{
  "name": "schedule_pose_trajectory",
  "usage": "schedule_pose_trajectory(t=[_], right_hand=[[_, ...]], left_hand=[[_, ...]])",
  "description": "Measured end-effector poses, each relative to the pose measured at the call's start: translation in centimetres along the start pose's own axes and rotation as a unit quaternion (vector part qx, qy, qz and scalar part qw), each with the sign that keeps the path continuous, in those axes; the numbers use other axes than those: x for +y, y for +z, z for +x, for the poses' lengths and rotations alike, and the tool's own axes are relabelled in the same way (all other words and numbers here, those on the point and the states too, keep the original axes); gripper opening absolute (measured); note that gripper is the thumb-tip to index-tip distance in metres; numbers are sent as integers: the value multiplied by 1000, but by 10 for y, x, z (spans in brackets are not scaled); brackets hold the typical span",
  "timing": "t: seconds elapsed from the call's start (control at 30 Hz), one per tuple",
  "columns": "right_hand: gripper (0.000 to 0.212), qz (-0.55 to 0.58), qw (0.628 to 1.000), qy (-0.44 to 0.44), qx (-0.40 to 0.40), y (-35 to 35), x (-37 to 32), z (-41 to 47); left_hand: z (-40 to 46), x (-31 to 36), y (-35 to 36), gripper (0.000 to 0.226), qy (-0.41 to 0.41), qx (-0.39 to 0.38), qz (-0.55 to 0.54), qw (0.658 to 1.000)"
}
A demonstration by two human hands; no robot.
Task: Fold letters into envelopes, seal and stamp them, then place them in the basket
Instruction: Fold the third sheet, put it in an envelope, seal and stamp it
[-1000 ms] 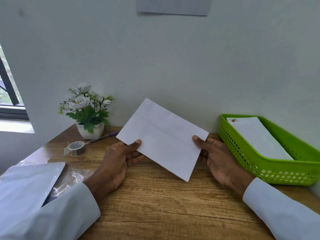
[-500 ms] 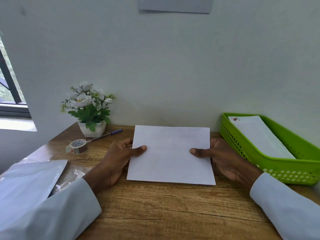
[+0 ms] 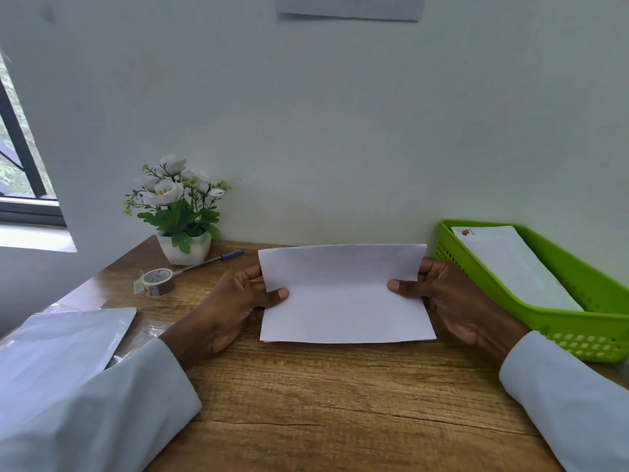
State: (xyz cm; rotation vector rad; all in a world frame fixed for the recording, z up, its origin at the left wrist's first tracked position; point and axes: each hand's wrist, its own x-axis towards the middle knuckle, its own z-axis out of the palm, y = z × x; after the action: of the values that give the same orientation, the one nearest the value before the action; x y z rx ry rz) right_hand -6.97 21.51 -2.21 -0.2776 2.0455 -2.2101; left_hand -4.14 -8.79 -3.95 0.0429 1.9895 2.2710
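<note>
Over the middle of the wooden desk (image 3: pixel 306 403) I hold the letter (image 3: pixel 343 301) mid-fold. To do this well, I'd line the raised far edge up with the near one before pressing the crease flat. My left hand (image 3: pixel 231 308) and right hand (image 3: pixel 456 301) each pinch a side edge, thumbs on top, fingers curled behind.

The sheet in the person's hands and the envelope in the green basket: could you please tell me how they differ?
The sheet is pinched at its sides by the left hand and right hand; the envelope lies untouched in the basket. The sheet bends along a crosswise crease over the table; the envelope lies flat. The sheet looks blank; the envelope bears a small red mark at its far corner. Both are white paper.
</note>
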Motion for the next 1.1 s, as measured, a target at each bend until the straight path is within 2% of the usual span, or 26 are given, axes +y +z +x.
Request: schedule_pose_trajectory(t=[0.07,0.17,0.27,0.37,0.5,0.57,0.67,0.77,0.9,1.1], right_hand=[[40,13,1000,17,-23,-2,1,0],[40,12,998,38,-44,-6,2,-1],[34,-7,999,10,-38,-5,1,-1],[24,7,999,-42,16,1,2,0],[32,-9,991,-111,72,9,5,-1],[34,-23,987,-139,81,13,6,-3],[34,-15,984,-156,86,20,10,-6],[30,6,983,-154,97,28,15,-7],[25,36,980,-152,123,36,21,-7],[27,22,974,-184,129,39,25,-9]], left_hand=[[1,-1,-1,40,-11,5,-16,1000],[1,1,0,15,-20,13,-29,999],[0,3,2,31,-28,27,-56,998],[-2,5,7,26,-23,4,-107,994],[-2,4,8,69,-19,-29,-147,989],[-3,3,12,80,-18,-41,-151,988],[-3,2,18,72,19,-22,-141,990],[-4,3,22,86,51,7,-158,986],[-5,0,27,65,54,55,-181,980],[-8,-1,32,54,31,34,-185,982]])
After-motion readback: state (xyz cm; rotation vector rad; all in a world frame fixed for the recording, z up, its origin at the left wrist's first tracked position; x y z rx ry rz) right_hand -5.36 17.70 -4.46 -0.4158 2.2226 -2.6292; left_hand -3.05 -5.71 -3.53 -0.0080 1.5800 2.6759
